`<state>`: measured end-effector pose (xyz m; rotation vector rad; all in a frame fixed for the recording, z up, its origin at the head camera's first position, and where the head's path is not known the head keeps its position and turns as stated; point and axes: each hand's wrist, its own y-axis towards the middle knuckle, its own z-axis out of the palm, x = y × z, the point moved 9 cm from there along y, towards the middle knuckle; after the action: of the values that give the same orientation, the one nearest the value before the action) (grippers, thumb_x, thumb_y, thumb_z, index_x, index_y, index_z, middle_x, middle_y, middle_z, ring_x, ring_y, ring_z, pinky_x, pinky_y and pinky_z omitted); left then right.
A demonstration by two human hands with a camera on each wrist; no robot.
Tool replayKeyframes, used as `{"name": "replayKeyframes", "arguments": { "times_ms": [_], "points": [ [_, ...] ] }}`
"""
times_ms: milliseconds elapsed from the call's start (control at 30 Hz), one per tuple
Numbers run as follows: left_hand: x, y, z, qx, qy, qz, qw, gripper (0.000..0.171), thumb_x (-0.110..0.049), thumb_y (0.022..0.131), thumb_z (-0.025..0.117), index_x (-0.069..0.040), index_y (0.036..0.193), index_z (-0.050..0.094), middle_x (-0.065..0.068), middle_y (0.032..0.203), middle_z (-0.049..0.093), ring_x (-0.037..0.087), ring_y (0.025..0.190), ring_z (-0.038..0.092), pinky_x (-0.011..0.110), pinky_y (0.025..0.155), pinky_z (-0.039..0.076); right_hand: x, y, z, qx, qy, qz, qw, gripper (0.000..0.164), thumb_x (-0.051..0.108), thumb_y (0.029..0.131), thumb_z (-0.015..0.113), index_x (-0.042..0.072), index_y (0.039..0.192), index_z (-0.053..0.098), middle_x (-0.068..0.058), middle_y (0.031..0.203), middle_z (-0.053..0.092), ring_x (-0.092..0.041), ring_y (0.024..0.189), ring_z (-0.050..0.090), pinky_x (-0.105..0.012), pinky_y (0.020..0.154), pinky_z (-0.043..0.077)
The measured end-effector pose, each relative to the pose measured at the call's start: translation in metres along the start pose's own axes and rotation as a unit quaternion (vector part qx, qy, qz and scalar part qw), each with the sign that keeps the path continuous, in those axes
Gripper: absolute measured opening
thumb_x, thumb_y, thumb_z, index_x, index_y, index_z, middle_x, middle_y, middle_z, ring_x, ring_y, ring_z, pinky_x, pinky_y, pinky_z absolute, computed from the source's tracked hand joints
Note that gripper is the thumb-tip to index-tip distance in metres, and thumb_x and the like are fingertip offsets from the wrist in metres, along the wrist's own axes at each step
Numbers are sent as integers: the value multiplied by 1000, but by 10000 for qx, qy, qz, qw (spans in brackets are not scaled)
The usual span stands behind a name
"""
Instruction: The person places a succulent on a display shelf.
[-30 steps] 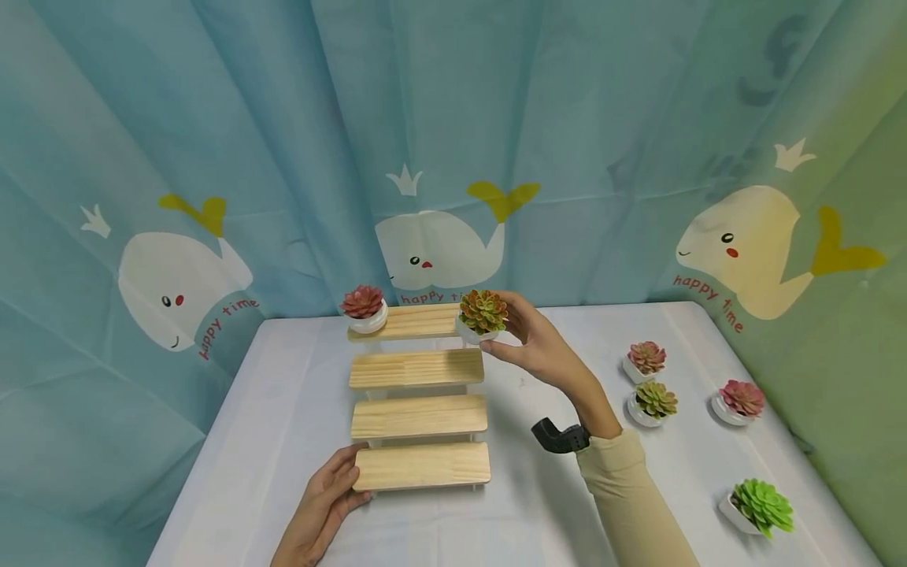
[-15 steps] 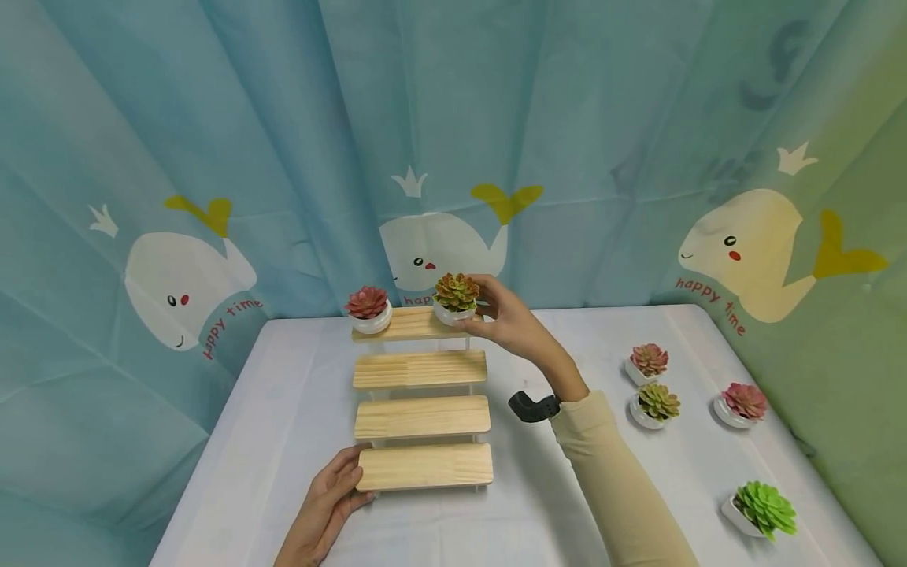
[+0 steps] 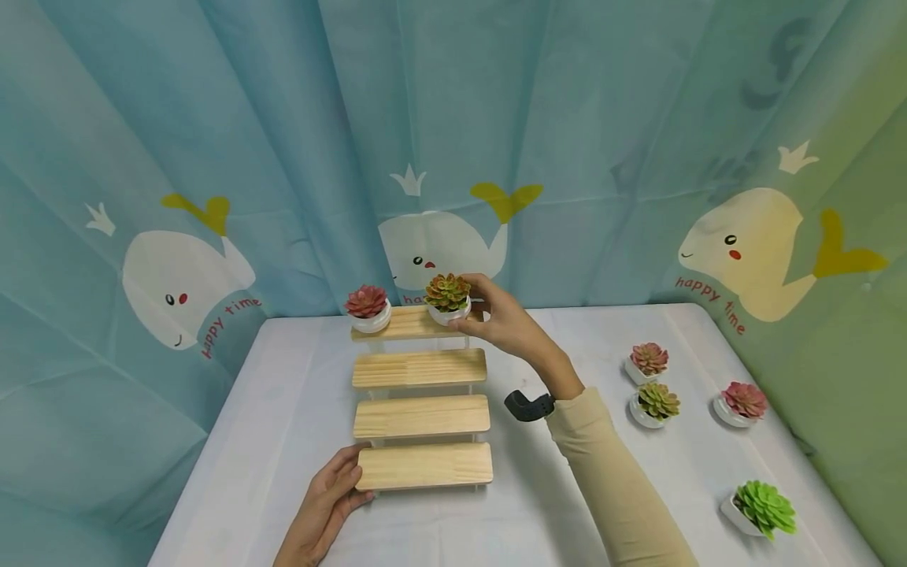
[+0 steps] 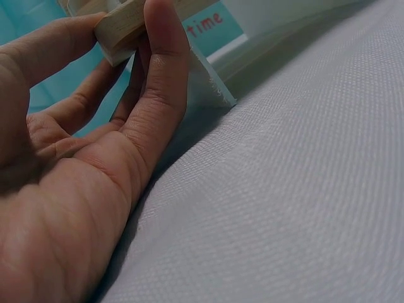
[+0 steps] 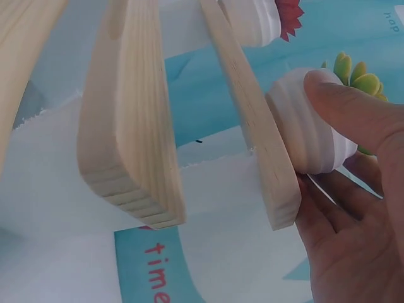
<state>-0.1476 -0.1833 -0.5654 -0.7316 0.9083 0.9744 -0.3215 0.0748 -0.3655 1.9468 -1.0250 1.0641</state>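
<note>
A tiered wooden display stand (image 3: 425,465) with several pale shelves stands on the table. My left hand (image 3: 322,500) grips the left end of its lowest shelf; in the left wrist view the thumb and fingers pinch the shelf corner (image 4: 123,28). At the top shelf (image 3: 409,321), my right hand (image 3: 506,323) holds a green-and-red potted succulent (image 3: 447,295) by its round white pot. The right wrist view shows this pot (image 5: 303,123) upright against the shelf's top, thumb on its side. A red potted succulent (image 3: 368,307) sits at that shelf's left end.
Over on the right of the white-covered table (image 3: 567,504) are a pink succulent (image 3: 648,360) in a square pot, a yellow-green one (image 3: 657,402), another pink one (image 3: 741,402) and a bright green one (image 3: 763,506). A blue whale-print curtain (image 3: 283,157) hangs behind.
My right hand has carried the green-and-red succulent leftward from the top shelf's right end, closer to the red one. My left hand keeps its grip on the lowest shelf.
</note>
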Motion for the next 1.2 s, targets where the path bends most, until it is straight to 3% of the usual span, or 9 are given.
{"name": "replayKeyframes", "arguments": {
  "times_ms": [433,633,967,1200],
  "points": [
    [0,0,-1,13,5,32,10000,34,-9,114,37,-21,143,49,-7,137,61,6,114,62,23,91,59,-4,-2,1,-2,-216,120,9997,79,27,96,77,16,161,33,-13,151,53,-34,139,56,-50,115,47],
    [-1,1,-1,-127,69,-1,9999,35,-10,113,38,-11,148,43,-4,137,60,6,114,61,23,90,60,-5,-10,-5,-231,21,174,9996,80,26,97,77,19,162,32,-12,160,45,-34,146,49,-47,121,43],
    [-1,1,-1,-100,232,7,9997,36,-11,114,38,-9,150,41,-4,138,60,8,113,61,23,90,59,-3,-29,-16,-782,480,-384,9950,69,12,100,71,10,159,36,-17,153,50,-34,141,52,-49,118,46],
    [-2,1,0,-100,208,-7,9997,34,-10,113,38,-14,146,45,-6,136,61,7,112,61,24,90,60,-4,-58,-29,-1455,142,-767,9863,64,5,99,70,9,156,41,-18,153,52,-39,139,52,-41,114,50]
  ]
}}
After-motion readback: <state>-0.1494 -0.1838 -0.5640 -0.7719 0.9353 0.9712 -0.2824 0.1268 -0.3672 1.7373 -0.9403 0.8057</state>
